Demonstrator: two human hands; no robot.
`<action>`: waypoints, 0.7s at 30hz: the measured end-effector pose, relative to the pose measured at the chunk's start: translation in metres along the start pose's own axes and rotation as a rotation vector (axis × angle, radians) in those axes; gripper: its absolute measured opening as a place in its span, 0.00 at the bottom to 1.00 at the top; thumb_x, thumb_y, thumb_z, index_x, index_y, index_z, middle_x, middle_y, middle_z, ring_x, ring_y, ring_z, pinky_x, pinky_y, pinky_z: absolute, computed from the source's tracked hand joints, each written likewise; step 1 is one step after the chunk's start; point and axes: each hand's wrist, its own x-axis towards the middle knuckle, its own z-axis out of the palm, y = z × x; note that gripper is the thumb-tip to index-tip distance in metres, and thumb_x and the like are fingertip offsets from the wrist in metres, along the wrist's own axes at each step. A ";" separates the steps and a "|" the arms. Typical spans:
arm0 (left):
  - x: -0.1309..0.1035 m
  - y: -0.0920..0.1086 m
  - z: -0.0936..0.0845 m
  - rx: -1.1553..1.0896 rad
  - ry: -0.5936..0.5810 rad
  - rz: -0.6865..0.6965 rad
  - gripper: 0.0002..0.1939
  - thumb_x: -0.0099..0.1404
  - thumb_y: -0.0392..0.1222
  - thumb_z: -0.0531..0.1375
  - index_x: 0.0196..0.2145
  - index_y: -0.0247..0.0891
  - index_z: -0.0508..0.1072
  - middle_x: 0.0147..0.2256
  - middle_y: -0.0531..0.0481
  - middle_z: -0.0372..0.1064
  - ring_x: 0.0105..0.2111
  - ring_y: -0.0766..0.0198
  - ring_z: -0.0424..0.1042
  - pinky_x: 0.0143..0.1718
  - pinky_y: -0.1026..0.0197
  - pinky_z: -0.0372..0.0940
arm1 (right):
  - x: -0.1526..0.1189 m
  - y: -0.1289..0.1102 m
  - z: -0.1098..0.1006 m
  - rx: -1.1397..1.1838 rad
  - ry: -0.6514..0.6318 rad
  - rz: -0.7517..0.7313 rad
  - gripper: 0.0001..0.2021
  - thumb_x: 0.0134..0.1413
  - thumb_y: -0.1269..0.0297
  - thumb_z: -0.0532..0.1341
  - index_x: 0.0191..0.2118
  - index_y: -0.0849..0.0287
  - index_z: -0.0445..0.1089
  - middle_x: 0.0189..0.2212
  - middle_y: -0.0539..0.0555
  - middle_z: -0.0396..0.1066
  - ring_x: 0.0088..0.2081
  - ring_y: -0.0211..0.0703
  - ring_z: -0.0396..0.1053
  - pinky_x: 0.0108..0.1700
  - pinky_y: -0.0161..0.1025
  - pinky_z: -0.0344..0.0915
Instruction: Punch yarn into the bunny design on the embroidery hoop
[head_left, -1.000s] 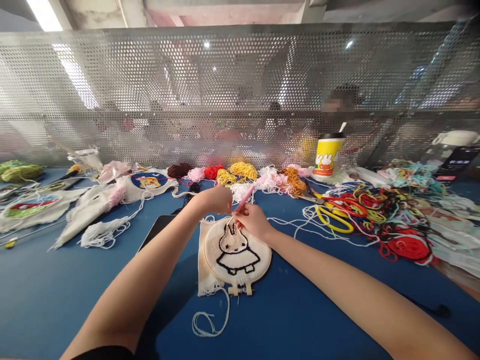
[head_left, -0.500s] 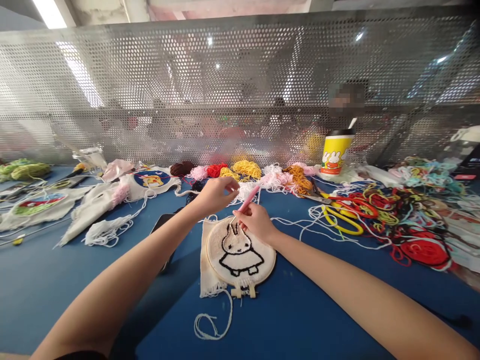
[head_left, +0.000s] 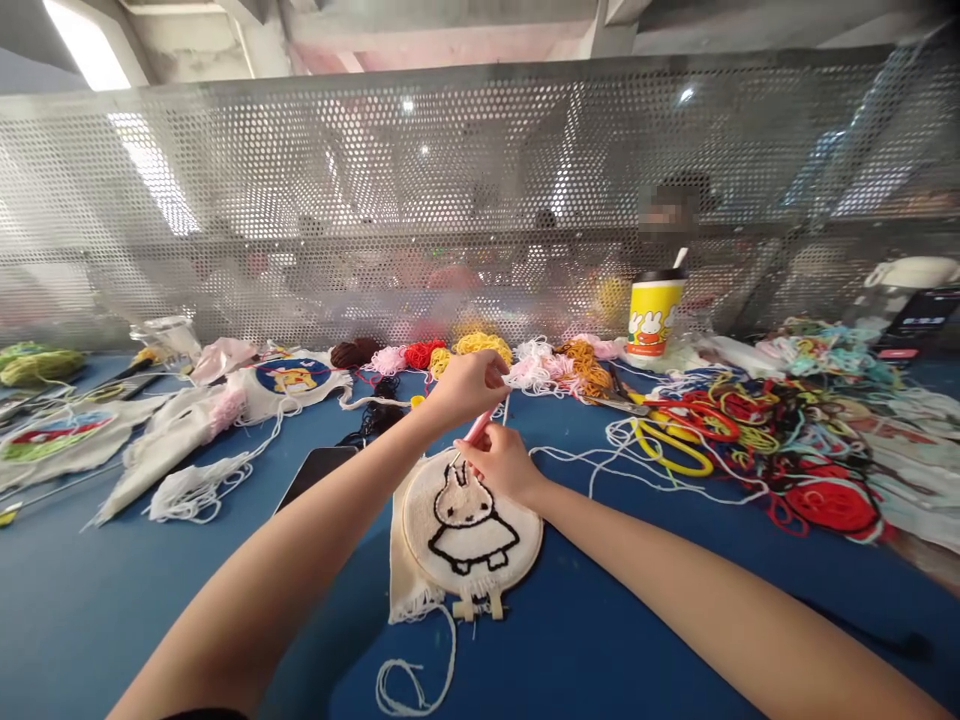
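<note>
My right hand (head_left: 504,460) grips a pink punch needle (head_left: 478,428), its metal tip at the ear outline of a rabbit design. Beneath it lies an embroidery hoop (head_left: 538,545) with cream cloth (head_left: 401,565); the rabbit is outlined in black yarn and its head is partly filled in pale loops. Just above the punch needle's upper end is my left hand (head_left: 474,385), fingers curled into a pinch; whatever they hold is hidden. A white yarn strand (head_left: 506,408) shows right below those fingers. Another loose white tail (head_left: 450,650) curls below the hoop.
Yarn heaps (head_left: 480,345) line the back before a perforated metal screen (head_left: 337,200). Yellow-handled scissors (head_left: 675,455), tangled yarn (head_left: 832,495) and a yellow cup (head_left: 656,315) are right. A phone (head_left: 315,475) lies behind my left forearm; embroidered cloths (head_left: 56,440) spread left. Someone is beyond the screen.
My left hand has moved right, closer to the top of the punch needle. The right hand still grips the needle at the rabbit's ear. The view has tilted up slightly.
</note>
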 end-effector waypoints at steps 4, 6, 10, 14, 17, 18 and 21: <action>0.001 0.006 0.000 -0.003 0.009 -0.006 0.08 0.59 0.39 0.53 0.34 0.31 0.67 0.28 0.52 0.68 0.28 0.67 0.69 0.31 0.59 0.66 | 0.000 0.000 0.001 -0.005 0.017 -0.013 0.10 0.53 0.62 0.52 0.36 0.64 0.64 0.32 0.51 0.66 0.30 0.33 0.65 0.31 0.36 0.65; 0.001 0.007 0.000 0.007 0.015 -0.010 0.08 0.59 0.39 0.54 0.33 0.31 0.67 0.28 0.52 0.68 0.28 0.67 0.69 0.31 0.59 0.65 | 0.000 0.001 0.001 -0.003 0.021 -0.021 0.10 0.53 0.62 0.52 0.36 0.63 0.64 0.32 0.51 0.66 0.30 0.33 0.65 0.32 0.36 0.65; 0.001 0.007 -0.003 0.040 0.026 0.000 0.08 0.57 0.38 0.56 0.34 0.31 0.67 0.26 0.53 0.68 0.27 0.67 0.69 0.31 0.59 0.65 | 0.001 0.004 0.002 0.005 0.029 -0.040 0.10 0.53 0.62 0.52 0.36 0.64 0.64 0.32 0.51 0.66 0.31 0.34 0.65 0.32 0.36 0.65; -0.001 0.009 -0.004 0.065 0.034 0.039 0.05 0.54 0.36 0.58 0.30 0.32 0.68 0.23 0.54 0.68 0.26 0.67 0.68 0.30 0.59 0.64 | 0.001 0.005 0.003 -0.002 0.034 -0.052 0.10 0.53 0.62 0.52 0.36 0.64 0.64 0.32 0.51 0.66 0.31 0.34 0.65 0.32 0.36 0.64; -0.002 0.011 -0.004 0.059 0.072 0.039 0.03 0.53 0.34 0.58 0.27 0.32 0.69 0.22 0.54 0.68 0.25 0.67 0.68 0.30 0.60 0.64 | 0.001 0.004 0.003 -0.017 0.038 -0.049 0.10 0.53 0.62 0.52 0.37 0.64 0.64 0.33 0.52 0.66 0.31 0.34 0.65 0.33 0.36 0.64; -0.002 0.012 -0.003 0.050 0.088 0.032 0.02 0.52 0.34 0.58 0.26 0.32 0.69 0.22 0.55 0.68 0.25 0.67 0.69 0.30 0.60 0.64 | 0.001 0.004 0.003 -0.021 0.038 -0.048 0.10 0.53 0.62 0.52 0.37 0.64 0.64 0.33 0.52 0.66 0.31 0.34 0.65 0.32 0.36 0.65; -0.002 0.012 -0.002 0.006 0.144 0.000 0.03 0.50 0.31 0.58 0.27 0.32 0.68 0.22 0.54 0.69 0.25 0.67 0.69 0.30 0.61 0.65 | 0.001 0.003 0.002 -0.024 0.037 -0.052 0.10 0.53 0.62 0.52 0.36 0.64 0.64 0.31 0.51 0.66 0.30 0.33 0.65 0.31 0.35 0.64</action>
